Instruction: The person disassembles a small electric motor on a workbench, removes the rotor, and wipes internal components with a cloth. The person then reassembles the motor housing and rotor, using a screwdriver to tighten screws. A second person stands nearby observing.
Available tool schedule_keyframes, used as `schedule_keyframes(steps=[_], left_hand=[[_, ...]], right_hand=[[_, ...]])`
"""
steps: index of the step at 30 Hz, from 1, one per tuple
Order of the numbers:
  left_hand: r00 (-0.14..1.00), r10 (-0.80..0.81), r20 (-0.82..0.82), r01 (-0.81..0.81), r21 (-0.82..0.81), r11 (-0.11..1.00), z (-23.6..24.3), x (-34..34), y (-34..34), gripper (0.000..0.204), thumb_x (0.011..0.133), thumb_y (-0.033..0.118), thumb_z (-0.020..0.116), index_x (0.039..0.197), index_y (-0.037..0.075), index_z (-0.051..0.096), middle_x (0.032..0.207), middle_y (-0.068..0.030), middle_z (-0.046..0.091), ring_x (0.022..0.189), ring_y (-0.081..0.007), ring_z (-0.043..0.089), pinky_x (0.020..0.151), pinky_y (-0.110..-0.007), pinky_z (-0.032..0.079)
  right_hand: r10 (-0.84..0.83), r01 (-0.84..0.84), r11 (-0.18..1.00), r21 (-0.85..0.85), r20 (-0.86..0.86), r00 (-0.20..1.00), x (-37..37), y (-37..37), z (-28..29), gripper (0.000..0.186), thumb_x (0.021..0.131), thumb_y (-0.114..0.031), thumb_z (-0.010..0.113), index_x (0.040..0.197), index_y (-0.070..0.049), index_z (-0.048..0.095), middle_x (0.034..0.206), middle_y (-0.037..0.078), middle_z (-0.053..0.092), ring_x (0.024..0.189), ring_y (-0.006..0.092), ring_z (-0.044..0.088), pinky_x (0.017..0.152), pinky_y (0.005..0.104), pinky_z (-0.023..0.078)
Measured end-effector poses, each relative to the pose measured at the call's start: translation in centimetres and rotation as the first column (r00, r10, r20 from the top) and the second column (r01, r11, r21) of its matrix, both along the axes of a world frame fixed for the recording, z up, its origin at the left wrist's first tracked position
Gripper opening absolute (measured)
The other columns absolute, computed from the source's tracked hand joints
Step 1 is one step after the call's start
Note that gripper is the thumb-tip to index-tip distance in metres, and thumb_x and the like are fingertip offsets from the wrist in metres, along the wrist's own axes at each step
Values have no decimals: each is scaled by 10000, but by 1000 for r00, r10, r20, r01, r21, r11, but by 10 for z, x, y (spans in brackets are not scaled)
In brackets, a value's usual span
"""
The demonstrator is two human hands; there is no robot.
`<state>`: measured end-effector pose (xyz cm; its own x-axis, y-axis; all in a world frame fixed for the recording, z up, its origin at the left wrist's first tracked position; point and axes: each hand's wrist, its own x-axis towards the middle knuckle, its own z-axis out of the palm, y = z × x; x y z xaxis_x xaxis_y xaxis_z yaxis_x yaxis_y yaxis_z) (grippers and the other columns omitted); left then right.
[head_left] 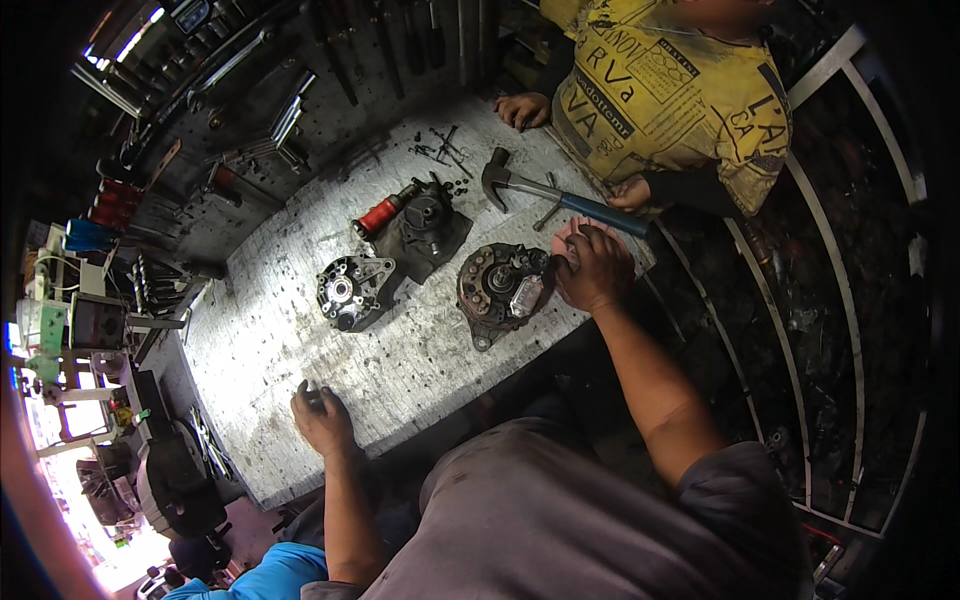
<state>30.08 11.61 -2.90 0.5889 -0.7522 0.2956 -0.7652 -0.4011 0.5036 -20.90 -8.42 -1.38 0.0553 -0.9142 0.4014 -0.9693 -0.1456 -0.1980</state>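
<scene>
Pink cloth [573, 229], held by the right hand [598, 270], is best gathered firmly; the grip of the left hand [323, 423] cannot be told.

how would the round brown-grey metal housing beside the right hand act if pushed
The round brown-grey metal housing is probably heavy for its size, looking mostly metal. It seems unlikely to roll, since it lies flat. Looking grimy, it may also feel slippery.

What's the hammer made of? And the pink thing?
Hammer: head probably metal, dark with slight sheen; blue grip likely rubber or plastic, evenly coloured. Pink thing under the right hand: maybe cloth or paper, matte and creased, too covered to tell.
</scene>
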Motion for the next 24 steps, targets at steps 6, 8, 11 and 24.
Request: schedule_keyframes(steps=[6, 8, 11, 24], left_hand=[[1000, -3, -2, 3, 1, 1000, 2, -1, 0, 391, 992, 136, 747, 1359, 27, 668, 1132, -148, 689, 878, -303, 732, 825, -457, 589], [1000, -1, 2, 1, 5, 1000, 2, -1, 0, 391, 991, 139, 749, 1358, 27, 669, 1124, -146, 689, 885, -305, 731, 828, -458, 588], [1000, 6, 6, -6, 17, 1000, 2, 0, 0, 393, 988, 143, 752, 1355, 26, 671, 1110, -143, 690, 891, -308, 728, 830, -459, 586], [1000, 6, -21, -6, -17, 1000, 1, -1, 0, 391, 988, 152, 755, 1356, 43, 681, 1104, -133, 695, 896, -300, 731, 832, -455, 587]], right_hand=[[3, -3, 1000, -9, 7, 1000, 0, -1, -3, 388, 861, -383, 860, 1174, -173, 773, 1333, 83, 728, 1250, 323, 693, 1114, 475, 522], [1, -1, 1000, -20, 8, 1000, 0, -1, -4, 383, 862, -378, 858, 1173, -172, 773, 1332, 85, 728, 1254, 323, 692, 1113, 476, 522], [-5, 4, 1000, -31, -9, 1000, 0, -1, -5, 381, 863, -374, 855, 1174, -171, 772, 1328, 89, 729, 1256, 325, 692, 1110, 478, 522], [1, -1, 1000, -5, 1, 1000, 1, 1, 1, 377, 866, -367, 858, 1170, -162, 769, 1339, 94, 730, 1263, 336, 690, 1111, 489, 523]])
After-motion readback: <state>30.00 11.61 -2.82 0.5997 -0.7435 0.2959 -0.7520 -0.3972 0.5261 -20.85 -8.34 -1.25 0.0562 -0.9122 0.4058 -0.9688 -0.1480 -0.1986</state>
